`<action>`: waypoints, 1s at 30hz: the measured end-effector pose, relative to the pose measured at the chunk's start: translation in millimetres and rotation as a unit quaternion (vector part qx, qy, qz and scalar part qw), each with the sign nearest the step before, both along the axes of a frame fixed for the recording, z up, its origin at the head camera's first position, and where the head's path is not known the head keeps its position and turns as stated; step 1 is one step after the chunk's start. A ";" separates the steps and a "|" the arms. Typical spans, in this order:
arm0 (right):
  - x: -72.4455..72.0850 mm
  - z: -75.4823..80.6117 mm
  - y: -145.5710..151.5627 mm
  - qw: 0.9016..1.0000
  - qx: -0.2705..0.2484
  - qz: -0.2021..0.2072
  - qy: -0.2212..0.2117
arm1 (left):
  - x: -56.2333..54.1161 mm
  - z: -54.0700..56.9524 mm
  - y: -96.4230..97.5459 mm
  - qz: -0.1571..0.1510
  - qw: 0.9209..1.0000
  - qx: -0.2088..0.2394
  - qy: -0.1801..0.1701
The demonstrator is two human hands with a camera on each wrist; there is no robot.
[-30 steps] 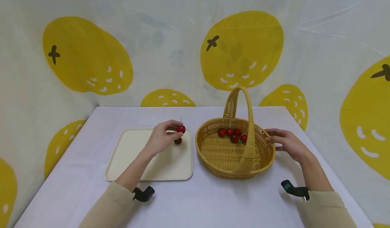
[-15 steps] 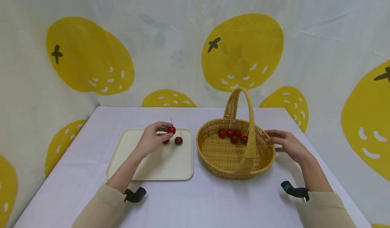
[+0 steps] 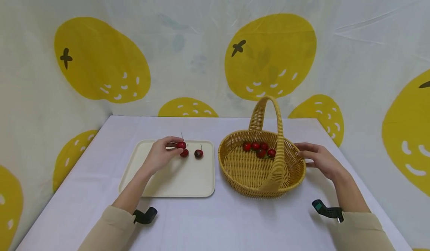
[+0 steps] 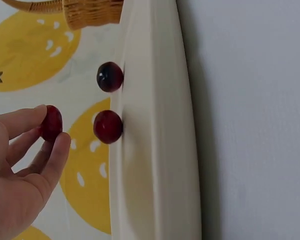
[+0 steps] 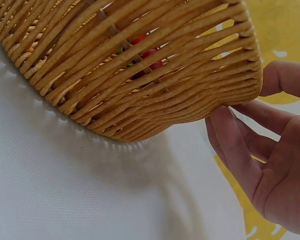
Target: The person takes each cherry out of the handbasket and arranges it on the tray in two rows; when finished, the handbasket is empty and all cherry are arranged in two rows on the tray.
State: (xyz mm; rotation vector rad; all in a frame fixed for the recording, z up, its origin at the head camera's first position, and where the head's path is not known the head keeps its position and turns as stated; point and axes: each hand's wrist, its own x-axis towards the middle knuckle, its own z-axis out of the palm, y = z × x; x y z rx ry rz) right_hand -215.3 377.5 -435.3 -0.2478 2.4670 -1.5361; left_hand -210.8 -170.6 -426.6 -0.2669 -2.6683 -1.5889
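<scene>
My left hand (image 3: 161,156) pinches a dark red cherry (image 3: 181,145) by its sides, its thin stem pointing up. Two more cherries lie on the cream tray (image 3: 174,187): one (image 3: 184,153) just below the held cherry in the head view, the other (image 3: 199,154) a little to the right. The left wrist view shows the held cherry (image 4: 51,123) between thumb and fingertips, apart from the two on the tray. At the right side of a yellow wicker basket (image 3: 231,182), my right hand (image 3: 320,159) holds the rim with its fingertips. Several cherries (image 3: 260,153) sit inside the basket.
The basket's tall arched handle (image 3: 279,150) rises over its right half. Tray and basket stand side by side on a white tablecloth (image 3: 235,221), a narrow gap between them. A white curtain with yellow fruit prints (image 3: 268,53) hangs behind the table.
The left hand has moved left over the tray, carrying its cherry and lowering slightly. Both cherries on the tray now show beyond the hand. The right hand stays at the basket.
</scene>
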 end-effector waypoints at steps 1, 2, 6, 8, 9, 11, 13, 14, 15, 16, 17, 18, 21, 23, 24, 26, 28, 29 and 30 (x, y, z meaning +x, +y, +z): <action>-0.1 -0.2 0.0 1.000 -0.001 -0.001 0.000 | -0.4 -0.5 -1.8 0.001 1.000 -0.005 0.003; 0.0 -0.3 0.1 1.000 -0.002 0.001 0.000 | -0.8 -1.1 -3.8 0.002 1.000 -0.007 0.004; -0.3 -1.3 0.6 1.000 -0.005 -0.001 -0.003 | -3.4 -2.6 -11.0 0.002 1.000 -0.025 0.013; -0.6 -1.5 0.8 1.000 -0.005 -0.001 -0.003 | -4.5 -3.5 -14.4 0.003 0.999 -0.035 0.012; -0.8 -1.5 0.9 1.000 -0.006 -0.001 -0.003 | -5.1 -4.1 -15.8 0.005 0.999 -0.041 0.012; -0.9 -1.5 0.9 1.000 -0.008 0.000 -0.003 | -6.0 -5.4 -18.1 0.007 0.999 -0.051 0.010; -1.0 -1.6 0.6 1.000 -0.011 0.001 -0.002 | -6.9 -7.0 -20.2 0.010 0.998 -0.060 0.006; -1.0 -1.8 0.6 1.000 -0.012 0.001 -0.002 | -7.4 -7.8 -21.1 0.011 0.998 -0.065 0.004; -1.1 -1.8 0.5 1.000 -0.013 0.002 -0.002 | -8.1 -8.8 -22.1 0.011 0.997 -0.070 0.001; -1.0 -1.6 0.4 1.000 -0.013 0.002 -0.002 | -8.7 -9.4 -23.1 0.011 0.997 -0.074 -0.002; -0.8 -1.3 0.2 1.000 -0.013 0.001 -0.002 | -9.7 -10.2 -24.2 0.012 0.997 -0.078 -0.006; -0.7 -1.0 0.0 1.000 -0.013 0.001 -0.003 | -10.4 -11.0 -25.5 0.013 0.997 -0.080 -0.010; -0.4 -0.3 -0.5 1.000 -0.012 0.001 -0.003 | -12.6 -13.4 -29.2 0.019 0.996 -0.088 -0.022; -0.2 0.1 -0.7 1.000 -0.011 0.000 -0.003 | -13.5 -15.0 -31.4 0.024 0.995 -0.092 -0.025; 0.0 0.2 -0.8 1.000 -0.011 0.000 -0.003 | -13.7 -15.8 -32.5 0.027 0.995 -0.096 -0.026; 0.2 0.2 -0.7 1.000 -0.013 0.000 -0.003 | -14.1 -17.5 -34.5 0.031 0.994 -0.104 -0.022; 0.4 0.1 -0.4 1.000 -0.013 0.000 -0.004 | -14.2 -19.0 -36.3 0.033 0.993 -0.111 -0.019; 0.5 0.0 -0.4 1.000 -0.013 0.001 -0.004 | -14.2 -19.7 -37.1 0.033 0.993 -0.115 -0.018; 0.5 0.0 -0.3 1.000 -0.014 0.001 -0.005 | -14.3 -20.2 -37.7 0.034 0.993 -0.116 -0.020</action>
